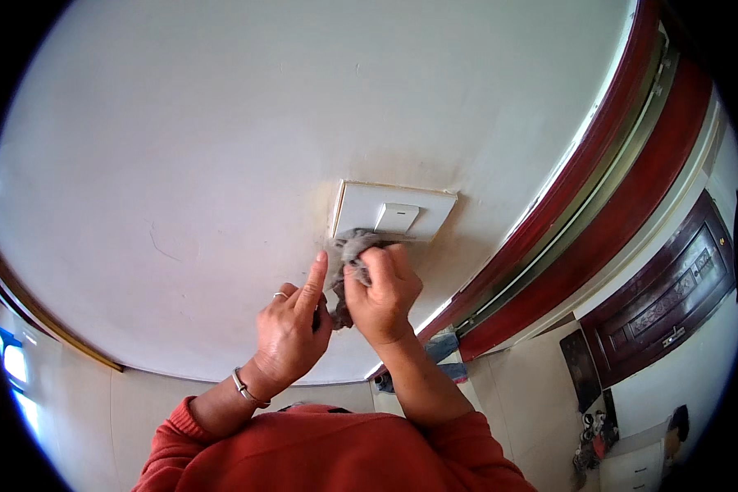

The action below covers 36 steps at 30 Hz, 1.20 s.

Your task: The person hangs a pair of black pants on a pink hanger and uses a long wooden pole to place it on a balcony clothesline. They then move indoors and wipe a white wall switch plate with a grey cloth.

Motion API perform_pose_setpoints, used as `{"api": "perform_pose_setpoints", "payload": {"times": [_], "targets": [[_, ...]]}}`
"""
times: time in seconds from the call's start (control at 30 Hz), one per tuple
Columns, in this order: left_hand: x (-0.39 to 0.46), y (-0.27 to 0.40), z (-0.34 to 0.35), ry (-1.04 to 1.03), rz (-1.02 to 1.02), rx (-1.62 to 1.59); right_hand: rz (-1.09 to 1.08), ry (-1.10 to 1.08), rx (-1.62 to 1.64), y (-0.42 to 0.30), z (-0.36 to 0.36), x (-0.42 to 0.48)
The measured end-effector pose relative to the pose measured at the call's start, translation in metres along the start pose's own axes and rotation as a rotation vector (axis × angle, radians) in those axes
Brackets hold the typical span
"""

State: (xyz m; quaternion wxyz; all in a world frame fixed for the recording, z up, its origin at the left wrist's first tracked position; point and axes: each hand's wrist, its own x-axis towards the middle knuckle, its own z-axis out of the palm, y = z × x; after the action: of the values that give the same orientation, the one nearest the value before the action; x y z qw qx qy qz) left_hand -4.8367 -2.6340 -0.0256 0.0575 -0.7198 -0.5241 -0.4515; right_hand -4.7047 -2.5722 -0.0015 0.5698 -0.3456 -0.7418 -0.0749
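Note:
A white wall light switch (397, 218) sits on the pale wall (190, 154), with yellowish grime around its plate. My right hand (384, 292) grips a crumpled grey cloth (357, 243) against the plate's lower left edge. The cloth hangs down between my two hands. My left hand (295, 326) is just left of the cloth, its index finger pointing up near the wall. Its other fingers are curled, with a dark thing partly visible by the thumb; whether they hold it or part of the cloth is hidden. A ring and a metal bangle are on the left.
To the right runs a dark red door frame (670, 178) with a metal track. Beyond it are a dark red door (667, 295), a black mat (580, 369), shoes (596, 430) and a white cabinet (633, 461). Pale floor tiles lie below.

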Motion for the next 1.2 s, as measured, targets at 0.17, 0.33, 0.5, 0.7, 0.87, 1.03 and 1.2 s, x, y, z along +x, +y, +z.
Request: {"api": "perform_pose_setpoints", "payload": {"times": [0.17,0.33,0.5,0.7,0.87,1.03,1.2], "targets": [[-0.007,-0.002,-0.007,-0.099,-0.03,-0.001,0.358,0.238,-0.137,0.039,-0.033,-0.01],[-0.012,-0.005,-0.006,-0.127,-0.022,0.012,0.233,0.274,-0.013,0.032,-0.036,-0.008],[-0.023,-0.008,-0.005,-0.168,-0.019,-0.02,0.164,0.119,0.16,0.005,0.004,-0.005],[-0.033,-0.015,-0.013,-0.178,-0.05,-0.073,0.532,0.335,0.149,0.053,-0.04,-0.012],[-0.044,-0.012,-0.011,-0.263,-0.087,-0.092,0.579,0.211,-0.007,0.037,-0.033,-0.018],[-0.049,-0.016,-0.008,-0.275,-0.063,-0.123,0.396,0.2,-0.21,0.023,-0.01,-0.018],[-0.056,-0.024,0.002,-0.337,-0.088,-0.064,0.184,0.015,-0.103,-0.011,0.026,-0.02]]}}
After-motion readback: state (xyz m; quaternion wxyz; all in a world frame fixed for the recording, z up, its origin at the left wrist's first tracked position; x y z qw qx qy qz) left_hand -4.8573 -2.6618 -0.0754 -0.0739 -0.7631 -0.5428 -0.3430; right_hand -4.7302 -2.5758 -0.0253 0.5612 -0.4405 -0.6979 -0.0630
